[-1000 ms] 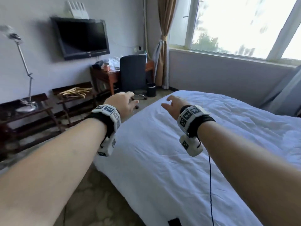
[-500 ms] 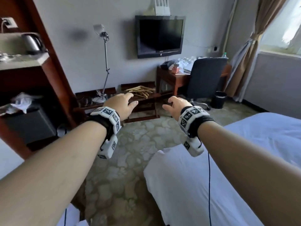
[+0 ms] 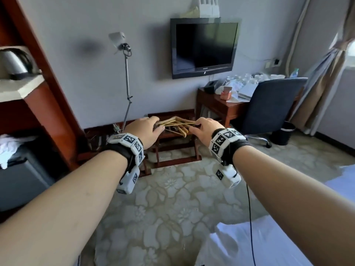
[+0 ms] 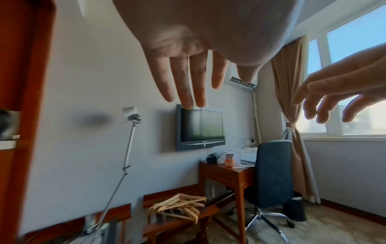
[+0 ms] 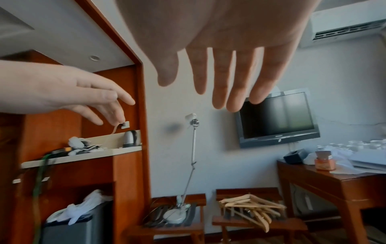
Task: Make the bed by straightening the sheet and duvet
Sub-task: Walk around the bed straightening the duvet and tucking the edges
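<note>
**Both hands empty, bed at the lower right**

While I look through the head camera, my left hand (image 3: 146,129) and right hand (image 3: 206,128) are stretched forward in the air, fingers relaxed, holding nothing. Only a white corner of the bed (image 3: 240,244) with its sheet shows at the lower right, below my right forearm and well apart from both hands. Past the hands, a pile of wooden hangers (image 3: 175,122) lies on a low wooden rack against the wall. A black television (image 3: 203,47) hangs above it, a floor lamp (image 3: 125,77) stands to its left, and a dark office chair (image 3: 269,104) sits at a cluttered tabletop (image 3: 224,104).

From the left wrist camera I see my left hand (image 4: 188,66) from below, fingers straight and slightly spread, touching nothing. My right hand (image 4: 338,95) hangs at the right edge, fingers loosely bent, before the window. The hangers (image 4: 179,204) lie far below.

From the right wrist camera, my right hand (image 5: 225,66) is flat with its fingers extended and empty. My left hand (image 5: 73,94) reaches in from the left, fingers loose. No bedding appears in either wrist view.
</note>
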A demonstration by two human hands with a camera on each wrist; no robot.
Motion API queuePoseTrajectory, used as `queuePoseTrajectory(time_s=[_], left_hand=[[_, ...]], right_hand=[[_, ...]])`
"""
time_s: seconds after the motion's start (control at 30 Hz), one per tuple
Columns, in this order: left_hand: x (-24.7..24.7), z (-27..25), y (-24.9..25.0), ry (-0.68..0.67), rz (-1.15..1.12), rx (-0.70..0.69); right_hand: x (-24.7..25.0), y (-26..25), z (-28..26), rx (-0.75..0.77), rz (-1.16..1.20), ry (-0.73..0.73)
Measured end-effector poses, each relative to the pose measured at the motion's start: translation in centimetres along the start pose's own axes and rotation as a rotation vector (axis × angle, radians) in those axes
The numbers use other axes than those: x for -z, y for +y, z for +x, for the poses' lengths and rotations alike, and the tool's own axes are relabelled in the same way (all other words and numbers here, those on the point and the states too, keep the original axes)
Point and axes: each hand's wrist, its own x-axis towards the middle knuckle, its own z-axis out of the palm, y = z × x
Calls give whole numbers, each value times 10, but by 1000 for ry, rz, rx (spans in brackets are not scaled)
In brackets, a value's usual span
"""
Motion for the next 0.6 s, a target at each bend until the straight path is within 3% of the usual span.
queuePoseTrajectory(time_s=[0.2, 0.47, 0.6], left_hand=[[-51, 191, 27, -43, -65, -268], [-133, 368, 177, -157, -259, -656], [-163, 449, 263, -159, -256, -805]], right_hand=[[4, 65, 116, -271, 6, 99], [51, 214, 184, -706, -4, 206], [72, 303, 219, -819, -46, 281]])
